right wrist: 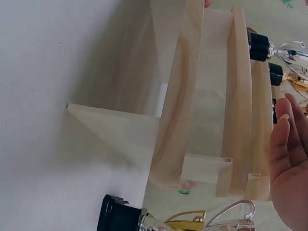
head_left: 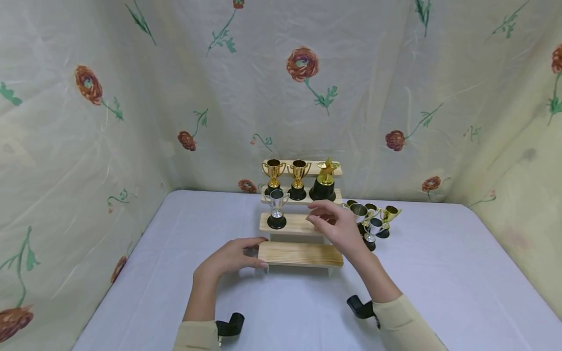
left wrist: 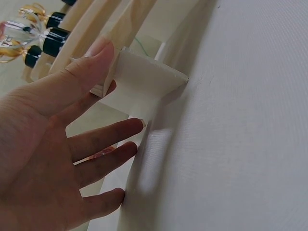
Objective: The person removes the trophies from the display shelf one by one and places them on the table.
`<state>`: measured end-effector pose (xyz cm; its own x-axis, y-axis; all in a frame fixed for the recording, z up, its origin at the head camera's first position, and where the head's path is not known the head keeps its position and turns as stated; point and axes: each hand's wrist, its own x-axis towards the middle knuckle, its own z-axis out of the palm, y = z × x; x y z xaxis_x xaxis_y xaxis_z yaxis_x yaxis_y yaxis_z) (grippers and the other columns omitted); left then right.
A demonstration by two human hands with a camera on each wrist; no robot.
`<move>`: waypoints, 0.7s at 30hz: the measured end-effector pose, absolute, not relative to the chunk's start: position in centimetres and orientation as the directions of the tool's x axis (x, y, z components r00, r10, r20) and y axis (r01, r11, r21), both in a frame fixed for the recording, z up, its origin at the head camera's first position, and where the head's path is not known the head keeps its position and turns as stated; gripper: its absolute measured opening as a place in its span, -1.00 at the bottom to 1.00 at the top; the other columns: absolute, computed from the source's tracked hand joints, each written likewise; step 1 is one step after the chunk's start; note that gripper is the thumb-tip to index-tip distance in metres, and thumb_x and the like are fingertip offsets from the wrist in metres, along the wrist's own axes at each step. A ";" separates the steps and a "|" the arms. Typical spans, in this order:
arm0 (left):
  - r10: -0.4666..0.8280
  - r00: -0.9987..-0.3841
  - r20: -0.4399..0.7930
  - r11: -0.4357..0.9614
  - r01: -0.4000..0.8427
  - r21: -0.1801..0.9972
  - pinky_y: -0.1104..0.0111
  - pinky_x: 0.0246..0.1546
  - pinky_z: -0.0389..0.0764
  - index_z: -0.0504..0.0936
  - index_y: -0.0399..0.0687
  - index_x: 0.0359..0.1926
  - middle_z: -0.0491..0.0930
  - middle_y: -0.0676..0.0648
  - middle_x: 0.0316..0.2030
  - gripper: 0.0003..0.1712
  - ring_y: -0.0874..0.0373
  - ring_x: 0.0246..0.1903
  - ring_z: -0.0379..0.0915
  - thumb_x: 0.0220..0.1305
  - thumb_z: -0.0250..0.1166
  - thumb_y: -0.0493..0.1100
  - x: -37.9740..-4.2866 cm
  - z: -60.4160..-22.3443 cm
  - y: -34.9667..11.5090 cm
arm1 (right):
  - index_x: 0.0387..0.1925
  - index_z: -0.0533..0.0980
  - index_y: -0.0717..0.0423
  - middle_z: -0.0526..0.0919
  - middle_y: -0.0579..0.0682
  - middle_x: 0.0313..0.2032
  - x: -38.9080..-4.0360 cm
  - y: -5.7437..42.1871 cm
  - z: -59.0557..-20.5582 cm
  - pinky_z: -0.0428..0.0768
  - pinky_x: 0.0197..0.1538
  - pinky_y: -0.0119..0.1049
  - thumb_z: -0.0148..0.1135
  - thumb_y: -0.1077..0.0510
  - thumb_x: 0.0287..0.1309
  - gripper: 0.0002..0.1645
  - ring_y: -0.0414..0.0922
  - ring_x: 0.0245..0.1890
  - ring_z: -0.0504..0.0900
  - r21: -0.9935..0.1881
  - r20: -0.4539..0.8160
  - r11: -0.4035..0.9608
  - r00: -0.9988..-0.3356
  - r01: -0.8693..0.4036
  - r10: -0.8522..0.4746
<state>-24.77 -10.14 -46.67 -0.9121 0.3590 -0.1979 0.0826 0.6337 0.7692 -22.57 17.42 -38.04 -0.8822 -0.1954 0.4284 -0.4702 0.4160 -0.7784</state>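
A tiered wooden display stand (head_left: 300, 254) sits on the table. My left hand (head_left: 232, 256) pinches the left end of its lowest step between thumb (left wrist: 98, 60) and index finger, the other fingers spread apart. On the second step, at the left, stands a silver trophy cup (head_left: 277, 208). Two gold trophy cups (head_left: 273, 171) (head_left: 298, 173) and a gold star trophy (head_left: 326, 181) stand in a row on the third step. My right hand (head_left: 335, 225), its fingers loosely bent and holding nothing, hovers by the right part of the second step.
Several gold and silver trophy cups (head_left: 389, 215) cluster on the white-covered table (head_left: 439, 273) right of the stand, partly hidden by my right hand. A flowered curtain (head_left: 351, 97) hangs behind and along both sides.
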 end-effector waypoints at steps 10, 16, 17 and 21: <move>0.364 -0.911 -0.194 0.637 0.091 0.766 -0.10 0.33 0.35 0.51 0.35 0.31 0.54 0.03 0.25 -0.19 0.00 0.33 0.34 -0.02 0.54 0.20 -24.8 -46.7 -10.3 | -0.02 0.60 0.25 0.75 0.25 -0.28 -23.0 16.9 -38.0 0.60 -0.35 -0.44 0.31 0.29 0.23 -0.72 0.19 -0.41 0.70 -0.797 0.413 0.393 -0.888 -0.459 -0.200; 0.371 -0.911 -0.180 0.619 0.099 0.779 -0.07 0.35 0.34 0.51 0.32 0.31 0.54 0.03 0.26 -0.18 0.01 0.35 0.33 -0.03 0.54 0.19 -24.8 -46.7 -10.4 | 0.01 0.59 0.28 0.75 0.26 -0.26 -23.6 16.6 -38.0 0.60 -0.37 -0.42 0.30 0.26 0.24 -0.69 0.24 -0.38 0.67 -0.820 0.382 0.379 -0.903 -0.429 -0.195; 0.372 -0.911 -0.179 0.617 0.099 0.780 -0.06 0.35 0.34 0.51 0.33 0.31 0.54 0.04 0.26 -0.18 0.02 0.35 0.33 -0.03 0.54 0.19 -24.8 -46.8 -10.5 | 0.02 0.59 0.30 0.74 0.27 -0.26 -23.6 16.5 -38.1 0.60 -0.37 -0.42 0.30 0.27 0.25 -0.68 0.25 -0.38 0.67 -0.825 0.379 0.371 -0.905 -0.426 -0.195; 0.379 -0.909 -0.175 0.617 0.107 0.780 -0.07 0.34 0.34 0.50 0.33 0.32 0.54 0.04 0.26 -0.17 0.02 0.35 0.32 -0.03 0.54 0.21 -24.8 -46.8 -10.4 | 0.03 0.57 0.32 0.73 0.30 -0.24 -23.8 16.2 -38.1 0.62 -0.36 -0.38 0.30 0.27 0.25 -0.66 0.29 -0.36 0.66 -0.846 0.364 0.337 -0.909 -0.414 -0.203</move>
